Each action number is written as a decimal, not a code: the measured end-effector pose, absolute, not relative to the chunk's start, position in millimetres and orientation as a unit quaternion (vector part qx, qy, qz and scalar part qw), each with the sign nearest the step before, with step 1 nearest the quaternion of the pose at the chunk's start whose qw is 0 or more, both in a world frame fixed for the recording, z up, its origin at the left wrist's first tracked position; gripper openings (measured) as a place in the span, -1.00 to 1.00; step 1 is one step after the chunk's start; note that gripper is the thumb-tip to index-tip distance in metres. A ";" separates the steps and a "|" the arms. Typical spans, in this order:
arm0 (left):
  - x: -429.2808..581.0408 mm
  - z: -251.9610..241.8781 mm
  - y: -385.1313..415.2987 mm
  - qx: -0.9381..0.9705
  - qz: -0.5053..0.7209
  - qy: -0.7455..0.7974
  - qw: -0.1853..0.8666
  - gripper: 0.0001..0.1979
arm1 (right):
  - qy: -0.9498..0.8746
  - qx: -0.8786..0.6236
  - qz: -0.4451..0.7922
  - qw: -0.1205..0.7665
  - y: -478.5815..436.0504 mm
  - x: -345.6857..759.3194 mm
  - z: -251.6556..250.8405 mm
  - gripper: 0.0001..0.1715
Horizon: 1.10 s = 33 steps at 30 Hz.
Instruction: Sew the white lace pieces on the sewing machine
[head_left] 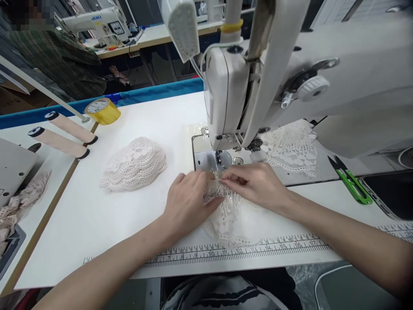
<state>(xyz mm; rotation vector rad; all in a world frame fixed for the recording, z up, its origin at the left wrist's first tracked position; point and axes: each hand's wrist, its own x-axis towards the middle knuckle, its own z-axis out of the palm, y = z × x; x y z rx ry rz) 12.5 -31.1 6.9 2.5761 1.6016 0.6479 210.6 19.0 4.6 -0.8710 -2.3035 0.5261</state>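
Note:
A white fringed lace piece [226, 219] lies in front of the sewing machine's needle area [218, 160], its scalloped edge reaching toward the printed ruler. From the left, my left hand [189, 200] grips the lace, with fingers curled at its upper edge and the thumb lower down across the fringe. My right hand [258, 183] pinches the same upper edge between thumb and forefinger, close to the presser foot. Where the fingertips meet the lace, they partly hide it. Something clear and shiny, perhaps plastic film or tape, shows between the hands.
A stack of lace pieces [137, 165] sits left. More lace [290, 146] lies under the machine arm. Green thread snips [353, 183] and a phone [390, 193] are at right. Yellow tape [103, 111] and thread cones [61, 142] stand back left. A person [58, 60] is beyond.

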 end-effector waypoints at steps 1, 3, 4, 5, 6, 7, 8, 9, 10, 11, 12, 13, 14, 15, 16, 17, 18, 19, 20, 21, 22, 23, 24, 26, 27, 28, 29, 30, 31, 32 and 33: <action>12.7 6.0 -31.1 0.837 0.216 0.502 -0.012 -0.67 | -0.870 -0.348 0.189 0.292 21.0 210.2 3.8 -0.87; 13.2 5.2 -32.5 0.858 0.225 0.456 -0.073 -0.72 | -0.871 -0.376 0.177 0.263 23.9 210.4 3.8 -0.87; 13.6 5.0 -33.8 0.868 0.228 0.429 -0.104 -0.79 | -0.870 -0.385 0.175 0.253 24.8 210.8 4.1 -0.87; 13.9 4.7 -35.5 0.878 0.229 0.400 -0.132 -0.83 | -0.869 -0.392 0.173 0.246 25.4 211.2 4.2 -0.85; 14.2 4.3 -37.5 0.886 0.226 0.373 -0.159 -0.84 | -0.870 -0.395 0.166 0.244 25.7 211.7 4.1 -0.83; 14.5 3.9 -39.5 0.892 0.219 0.350 -0.182 -0.83 | -0.872 -0.398 0.150 0.244 25.6 212.2 3.9 -0.80; 14.7 3.4 -41.4 0.897 0.208 0.336 -0.197 -0.81 | -0.876 -0.397 0.125 0.245 25.1 212.6 3.5 -0.78; 15.0 2.9 -43.1 0.901 0.194 0.329 -0.205 -0.80 | -0.884 -0.389 0.094 0.242 24.2 213.1 3.3 -0.76; 15.2 2.7 -44.3 0.904 0.180 0.330 -0.205 -0.79 | -0.895 -0.375 0.060 0.234 23.1 213.7 3.6 -0.72; 15.5 2.6 -45.2 0.905 0.169 0.335 -0.200 -0.78 | -0.909 -0.354 0.026 0.219 21.7 214.4 4.4 -0.66; 15.8 2.7 -45.6 0.904 0.167 0.342 -0.194 -0.78 | -0.922 -0.331 -0.004 0.199 20.2 215.6 6.0 -0.59; 16.2 3.0 -45.6 0.904 0.168 0.347 -0.187 -0.79 | -0.932 -0.314 -0.030 0.176 18.8 217.2 8.3 -0.55; 16.5 3.3 -45.1 0.903 0.171 0.351 -0.181 -0.80 | -0.936 -0.314 -0.057 0.152 17.7 219.4 11.4 -0.54; 16.8 3.7 -44.2 0.901 0.175 0.355 -0.176 -0.80 | -0.929 -0.333 -0.087 0.132 17.0 222.0 14.9 -0.58; 17.0 3.9 -42.9 0.900 0.178 0.360 -0.171 -0.80 | -0.914 -0.368 -0.121 0.119 16.7 224.8 18.6 -0.63; 17.0 4.0 -41.1 0.898 0.181 0.365 -0.166 -0.80 | -0.893 -0.408 -0.155 0.112 16.7 227.3 22.3 -0.68; 16.9 3.9 -39.0 0.896 0.183 0.371 -0.160 -0.79 | -0.871 -0.442 -0.184 0.114 16.7 229.2 25.5 -0.69; 16.6 3.7 -36.6 0.895 0.185 0.377 -0.152 -0.79 | -0.856 -0.461 -0.200 0.120 16.5 230.1 28.0 -0.68; 16.3 3.5 -34.1 0.893 0.188 0.382 -0.145 -0.78 | -0.854 -0.463 -0.201 0.128 15.8 229.8 29.6 -0.67; 15.9 3.2 -31.6 0.891 0.191 0.387 -0.137 -0.78 | -0.864 -0.446 -0.187 0.137 14.4 228.3 30.0 -0.68; 15.4 3.0 -29.4 0.890 0.194 0.392 -0.130 -0.77 | -0.880 -0.422 -0.166 0.142 12.4 225.9 29.4 -0.68; 15.1 2.9 -27.6 0.888 0.196 0.396 -0.125 -0.77 | -0.895 -0.396 -0.145 0.144 10.0 223.0 27.7 -0.67; 14.8 3.0 -26.3 0.887 0.197 0.399 -0.122 -0.76 | -0.906 -0.377 -0.131 0.144 7.4 219.9 25.3 -0.65; 14.5 3.2 -25.7 0.886 0.190 0.405 -0.123 -0.74 | -0.911 -0.364 -0.133 0.138 3.0 215.0 19.5 -0.65; 14.5 3.3 -26.1 0.885 0.183 0.409 -0.126 -0.72 | -0.910 -0.367 -0.140 0.133 1.8 213.6 16.8 -0.66; 14.5 3.2 -26.7 0.883 0.178 0.414 -0.130 -0.71 | -0.908 -0.370 -0.147 0.127 1.4 212.9 14.5 -0.67; 14.6 3.0 -27.4 0.881 0.174 0.419 -0.135 -0.70 | -0.907 -0.373 -0.152 0.123 1.7 212.8 12.7 -0.67; 14.6 2.5 -27.9 0.878 0.171 0.424 -0.138 -0.69 | -0.905 -0.376 -0.156 0.121 2.6 213.1 11.6 -0.67; 14.8 1.8 -28.1 0.877 0.171 0.427 -0.141 -0.69 | -0.904 -0.379 -0.160 0.120 3.9 213.7 10.9 -0.68; 15.0 1.0 -28.0 0.875 0.171 0.430 -0.143 -0.70 | -0.901 -0.382 -0.166 0.120 5.4 214.3 10.6 -0.68; 15.2 0.2 -27.6 0.874 0.170 0.431 -0.145 -0.70 | -0.899 -0.385 -0.171 0.119 6.8 214.8 10.5 -0.68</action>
